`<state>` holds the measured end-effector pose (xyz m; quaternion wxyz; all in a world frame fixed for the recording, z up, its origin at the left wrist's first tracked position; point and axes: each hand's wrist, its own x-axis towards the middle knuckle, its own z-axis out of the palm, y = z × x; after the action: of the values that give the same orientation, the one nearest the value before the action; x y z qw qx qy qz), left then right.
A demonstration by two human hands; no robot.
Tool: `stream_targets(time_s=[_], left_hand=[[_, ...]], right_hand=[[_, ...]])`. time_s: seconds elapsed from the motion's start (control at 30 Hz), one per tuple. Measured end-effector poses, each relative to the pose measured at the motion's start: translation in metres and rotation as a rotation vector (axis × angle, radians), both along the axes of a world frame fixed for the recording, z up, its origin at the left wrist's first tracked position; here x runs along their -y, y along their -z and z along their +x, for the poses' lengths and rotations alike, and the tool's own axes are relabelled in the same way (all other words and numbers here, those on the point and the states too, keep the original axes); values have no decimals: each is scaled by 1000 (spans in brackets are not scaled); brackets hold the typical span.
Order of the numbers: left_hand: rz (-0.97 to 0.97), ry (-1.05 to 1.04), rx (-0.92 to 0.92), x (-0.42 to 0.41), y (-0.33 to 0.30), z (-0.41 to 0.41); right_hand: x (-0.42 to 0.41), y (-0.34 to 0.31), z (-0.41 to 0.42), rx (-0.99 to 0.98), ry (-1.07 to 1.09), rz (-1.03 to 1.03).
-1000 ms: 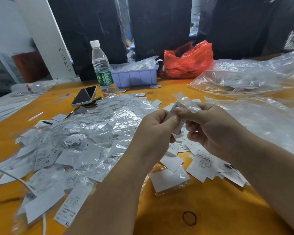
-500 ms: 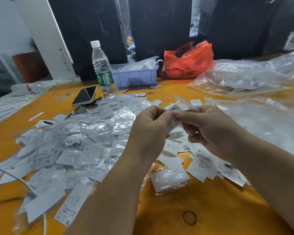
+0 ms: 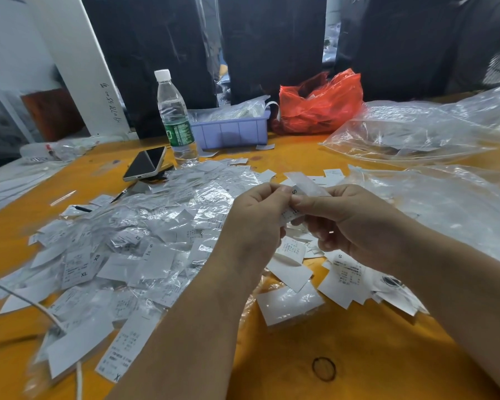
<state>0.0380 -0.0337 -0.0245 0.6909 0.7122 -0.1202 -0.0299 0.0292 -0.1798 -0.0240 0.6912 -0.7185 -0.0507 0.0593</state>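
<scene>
Both my hands meet above the orange table [image 3: 344, 342]. Between them is a small white size label marked S, partly inside a little clear plastic sleeve [image 3: 306, 184]. My left hand [image 3: 257, 223] pinches the label's left edge with thumb and fingers. From the right, my right hand [image 3: 347, 223] pinches the sleeve and label with thumb and forefinger. A big heap of bagged white labels [image 3: 145, 235] lies to the left. Loose labels [image 3: 344, 272] lie under my right hand.
A water bottle [image 3: 175, 119], a phone [image 3: 146, 163], a lilac plastic tray [image 3: 231, 131] and a red plastic bag [image 3: 321, 105] stand at the back. Large clear plastic bags [image 3: 416, 131] cover the right side. A white cord [image 3: 26, 301] crosses the lower left.
The label and sleeve have sunk slightly and tilted flatter between my fingers. My left thumb has slid along the label. Both hands stay together in about the same place.
</scene>
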Motion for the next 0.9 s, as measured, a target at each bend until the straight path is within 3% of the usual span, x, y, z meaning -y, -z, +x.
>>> stream_targets(time_s=[0.33, 0.63, 0.9], left_hand=[[89, -109, 92, -1, 2, 1], [-132, -64, -14, -1, 0, 2], [157, -232, 373, 1, 7, -1]], right_hand=[[3, -1, 4, 34, 131, 88], [0, 0, 4, 20, 151, 165], [-1, 3, 3, 86, 161, 105]])
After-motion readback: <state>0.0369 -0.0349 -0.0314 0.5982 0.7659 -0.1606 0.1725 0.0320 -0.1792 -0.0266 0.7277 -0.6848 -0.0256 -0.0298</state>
